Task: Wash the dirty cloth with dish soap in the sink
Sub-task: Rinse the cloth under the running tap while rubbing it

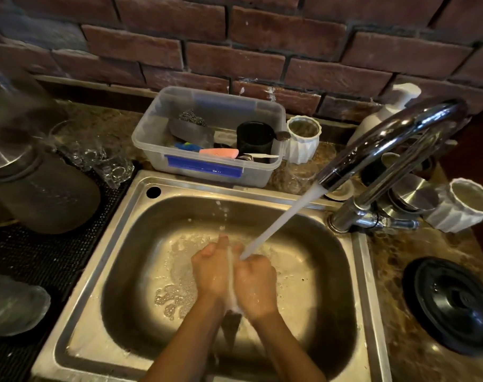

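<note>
Over the middle of the sink, my left hand and right hand are both clenched on the cloth, pressed between them with only a pale strip showing, right where the tap stream lands. Suds on the basin floor suggest soaping is done; I judge I'm rubbing or rinsing, with wringing left.

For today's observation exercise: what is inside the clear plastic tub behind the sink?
The clear plastic tub holds a black cup, a steel scourer, a pink item and something blue. Whatever lies beneath them is hidden, and the blue label blocks the lower front.
</note>
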The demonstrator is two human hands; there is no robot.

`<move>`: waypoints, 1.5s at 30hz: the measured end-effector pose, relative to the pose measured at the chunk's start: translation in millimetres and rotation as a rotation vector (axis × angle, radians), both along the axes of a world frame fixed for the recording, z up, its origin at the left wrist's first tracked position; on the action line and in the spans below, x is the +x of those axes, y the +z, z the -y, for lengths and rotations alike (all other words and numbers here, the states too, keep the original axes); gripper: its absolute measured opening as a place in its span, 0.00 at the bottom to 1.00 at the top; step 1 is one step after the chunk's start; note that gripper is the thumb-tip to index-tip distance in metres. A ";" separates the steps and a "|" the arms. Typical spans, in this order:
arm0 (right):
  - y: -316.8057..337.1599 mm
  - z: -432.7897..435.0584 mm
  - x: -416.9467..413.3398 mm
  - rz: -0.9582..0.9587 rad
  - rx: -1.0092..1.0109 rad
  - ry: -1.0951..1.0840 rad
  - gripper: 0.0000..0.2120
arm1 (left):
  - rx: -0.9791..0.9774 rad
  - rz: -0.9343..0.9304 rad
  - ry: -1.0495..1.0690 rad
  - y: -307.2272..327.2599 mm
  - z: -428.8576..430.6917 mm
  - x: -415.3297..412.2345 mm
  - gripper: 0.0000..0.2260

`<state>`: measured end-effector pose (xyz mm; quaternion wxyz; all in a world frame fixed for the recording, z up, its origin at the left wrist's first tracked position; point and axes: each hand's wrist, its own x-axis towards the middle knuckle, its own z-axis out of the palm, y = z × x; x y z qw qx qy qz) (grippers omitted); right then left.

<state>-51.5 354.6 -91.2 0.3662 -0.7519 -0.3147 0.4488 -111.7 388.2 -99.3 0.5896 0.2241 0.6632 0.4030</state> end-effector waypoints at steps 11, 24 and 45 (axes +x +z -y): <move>-19.1 -1.6 16.5 0.056 -0.178 -0.007 0.18 | -0.018 -0.020 -0.094 -16.7 18.1 15.0 0.11; -10.7 1.3 33.3 -0.132 -0.056 -0.124 0.24 | -0.279 0.339 0.151 -4.0 10.5 -7.2 0.25; -11.8 2.1 -0.9 -0.101 -0.086 -0.115 0.18 | -0.075 -0.032 0.157 -8.6 8.2 12.4 0.05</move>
